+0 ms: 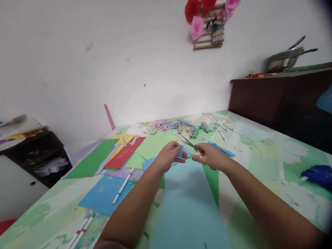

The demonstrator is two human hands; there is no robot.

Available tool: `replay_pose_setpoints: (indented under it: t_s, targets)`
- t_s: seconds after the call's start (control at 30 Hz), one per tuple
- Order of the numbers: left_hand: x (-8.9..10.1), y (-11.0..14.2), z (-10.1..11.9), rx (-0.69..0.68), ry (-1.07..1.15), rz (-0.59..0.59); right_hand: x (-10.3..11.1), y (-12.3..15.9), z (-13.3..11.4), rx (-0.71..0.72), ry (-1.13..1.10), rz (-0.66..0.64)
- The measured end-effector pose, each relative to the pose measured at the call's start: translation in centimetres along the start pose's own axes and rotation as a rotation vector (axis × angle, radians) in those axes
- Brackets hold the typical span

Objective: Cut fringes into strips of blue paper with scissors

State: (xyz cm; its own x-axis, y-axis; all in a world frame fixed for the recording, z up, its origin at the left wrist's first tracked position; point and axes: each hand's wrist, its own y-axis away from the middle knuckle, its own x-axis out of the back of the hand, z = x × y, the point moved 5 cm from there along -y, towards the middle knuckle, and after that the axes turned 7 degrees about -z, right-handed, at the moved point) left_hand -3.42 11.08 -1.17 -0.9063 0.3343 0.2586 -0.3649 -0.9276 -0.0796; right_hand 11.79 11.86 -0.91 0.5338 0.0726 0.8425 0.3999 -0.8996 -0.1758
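Observation:
My left hand (170,153) pinches a small piece of blue paper (180,151) above the table. Just to the right, my right hand (208,155) grips a pair of scissors (191,144) with gold-coloured handles. Their blades point up and to the left, close to the paper but seemingly apart from it. Under both hands lies a long light-blue sheet (190,205), with a green sheet (211,180) partly showing beneath it.
Coloured sheets, among them a red one (125,154) and a green one (95,160), lie to the left. White markers (122,186) rest on a blue sheet (98,196). Paper scraps (163,126) and curled paper rolls (193,131) lie at the back. A dark blue object (318,175) is at right.

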Motion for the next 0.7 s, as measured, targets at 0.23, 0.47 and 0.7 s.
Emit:
replay_pose_setpoints:
  t_s: [0.23,0.47,0.7]
  targets:
    - [-1.0,2.0,2.4,-0.105,0.089,0.085,0.9,1.7,-3.0,0.101,0.128,-0.015]
    - [-0.7,4.0,4.0,-0.117,-0.09,0.124,2.0,3.0,-5.4,0.17,0.191,-0.017]
    - [-0.5,4.9,5.1,-0.185,-0.194,0.053,2.2,3.8,-6.4,0.208,0.198,-0.054]
